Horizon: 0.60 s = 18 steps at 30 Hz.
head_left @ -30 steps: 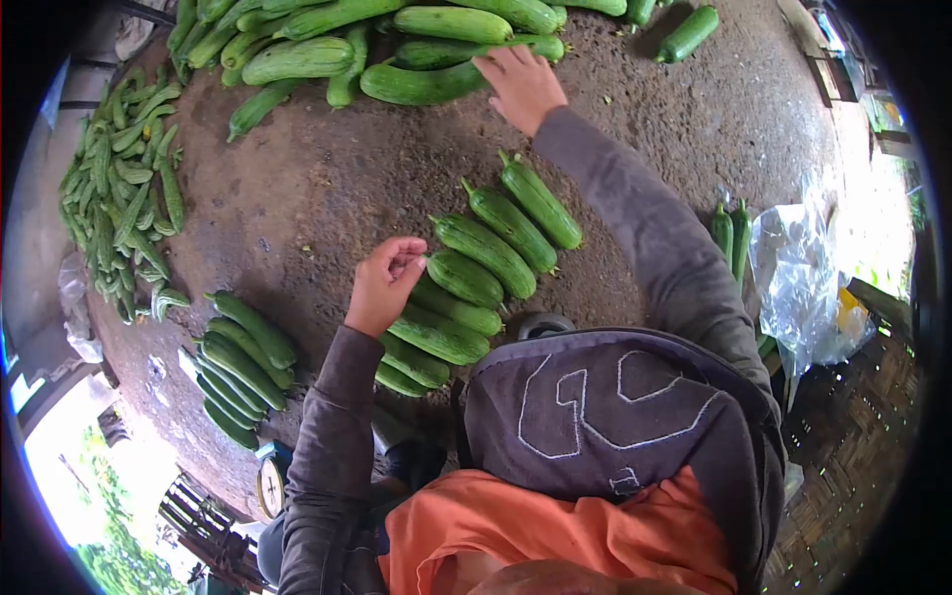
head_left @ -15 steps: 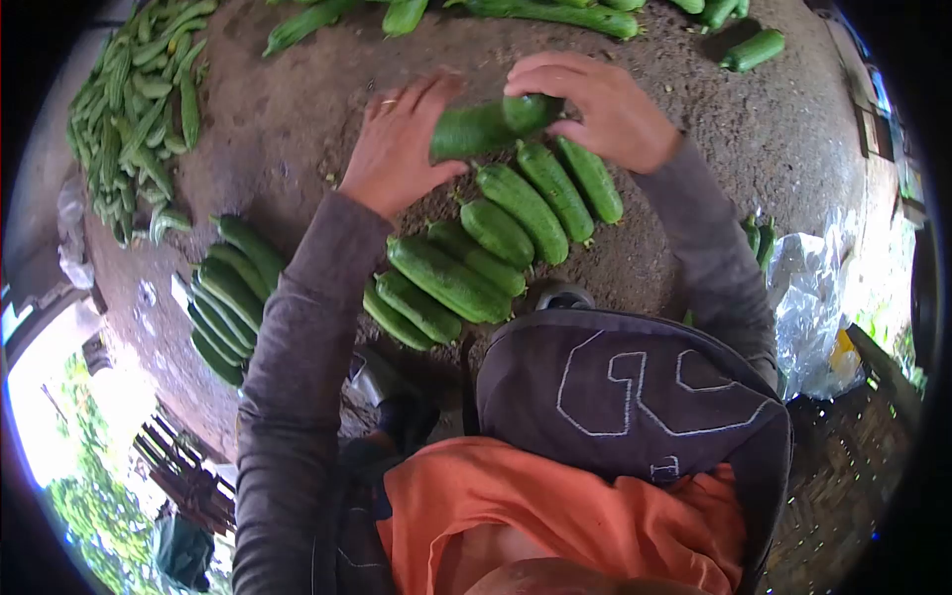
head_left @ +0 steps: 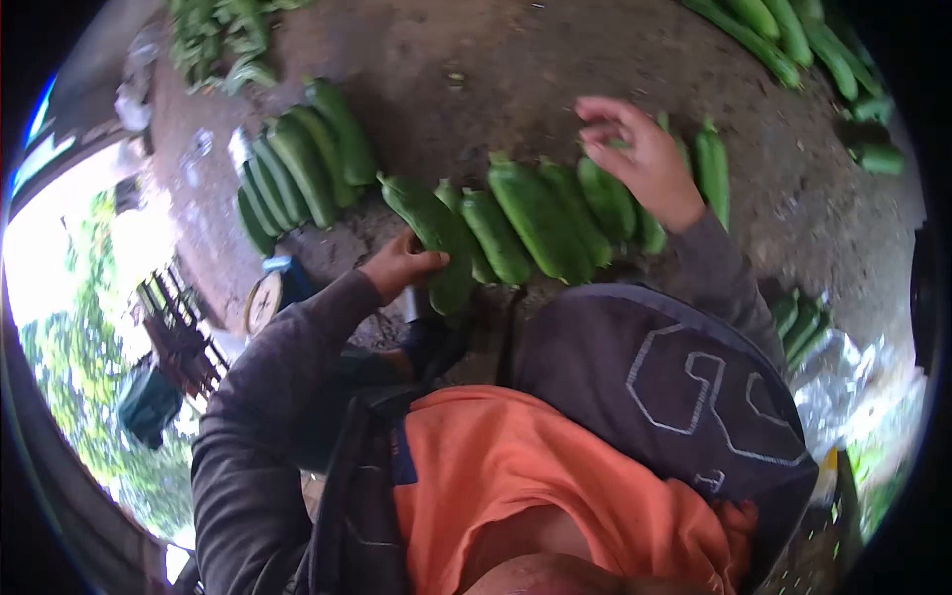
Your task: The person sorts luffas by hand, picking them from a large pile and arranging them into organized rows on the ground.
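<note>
My left hand [head_left: 402, 266] grips a large green cucumber [head_left: 428, 220] at the left end of a row, with the thumb across its side. It lies slantwise, close against the neighbouring cucumbers. Several more cucumbers [head_left: 531, 213] lie side by side on the bare ground in that row. Above the right part of the row is my right hand [head_left: 645, 164], its fingers apart and holding nothing. It hides part of the cucumbers behind it.
A second group of long green cucumbers [head_left: 297, 164] lies to the left. Below it stands a blue dial scale [head_left: 273, 293]. Thin green gourds [head_left: 223, 40] are heaped at the top left, long gourds [head_left: 764, 35] at the top right. Clear plastic [head_left: 853, 382] lies at right.
The view has swung toward the left. Both hands were around one cucumber above the row; now my left hand holds a cucumber at the left end, and my right hand has let go.
</note>
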### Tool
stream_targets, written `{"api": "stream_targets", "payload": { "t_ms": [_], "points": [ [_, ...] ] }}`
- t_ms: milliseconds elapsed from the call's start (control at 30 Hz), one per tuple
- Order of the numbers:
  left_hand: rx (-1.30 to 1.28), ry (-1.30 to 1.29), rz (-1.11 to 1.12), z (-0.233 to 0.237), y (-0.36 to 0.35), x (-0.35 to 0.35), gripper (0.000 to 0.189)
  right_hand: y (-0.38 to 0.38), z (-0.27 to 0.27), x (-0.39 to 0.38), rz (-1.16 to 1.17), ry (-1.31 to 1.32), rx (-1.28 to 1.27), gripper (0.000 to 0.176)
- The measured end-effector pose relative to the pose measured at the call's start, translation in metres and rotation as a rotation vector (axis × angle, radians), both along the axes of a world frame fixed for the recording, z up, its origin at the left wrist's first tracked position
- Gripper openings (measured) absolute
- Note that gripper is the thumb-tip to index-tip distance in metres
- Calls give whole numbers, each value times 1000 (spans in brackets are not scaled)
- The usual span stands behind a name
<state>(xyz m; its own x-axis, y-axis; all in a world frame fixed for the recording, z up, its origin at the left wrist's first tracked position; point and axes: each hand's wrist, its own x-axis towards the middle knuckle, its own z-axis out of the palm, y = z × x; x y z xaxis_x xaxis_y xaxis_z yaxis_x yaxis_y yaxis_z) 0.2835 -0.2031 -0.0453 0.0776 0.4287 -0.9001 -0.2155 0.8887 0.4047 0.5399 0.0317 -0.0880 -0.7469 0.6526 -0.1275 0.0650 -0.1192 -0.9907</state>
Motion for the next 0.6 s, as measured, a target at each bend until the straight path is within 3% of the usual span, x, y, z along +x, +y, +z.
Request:
{"api": "stream_targets", "payload": {
  "t_ms": [167,267,400,500,600],
  "points": [
    [-149,-1,108,28,-30,-50,59,-66,13,2,255,34,-302,37],
    [-10,-12,256,33,-38,-93,58,-90,10,8,457,13,-457,36],
    [36,241,429,55,-17,-129,51,-87,10,4,451,-70,-465,36],
    [228,20,460,59,-14,-154,43,-82,10,2,387,-70,-466,37],
    [206,11,472,57,-17,-158,43,-86,5,2,482,-60,-397,38]
  ]
}}
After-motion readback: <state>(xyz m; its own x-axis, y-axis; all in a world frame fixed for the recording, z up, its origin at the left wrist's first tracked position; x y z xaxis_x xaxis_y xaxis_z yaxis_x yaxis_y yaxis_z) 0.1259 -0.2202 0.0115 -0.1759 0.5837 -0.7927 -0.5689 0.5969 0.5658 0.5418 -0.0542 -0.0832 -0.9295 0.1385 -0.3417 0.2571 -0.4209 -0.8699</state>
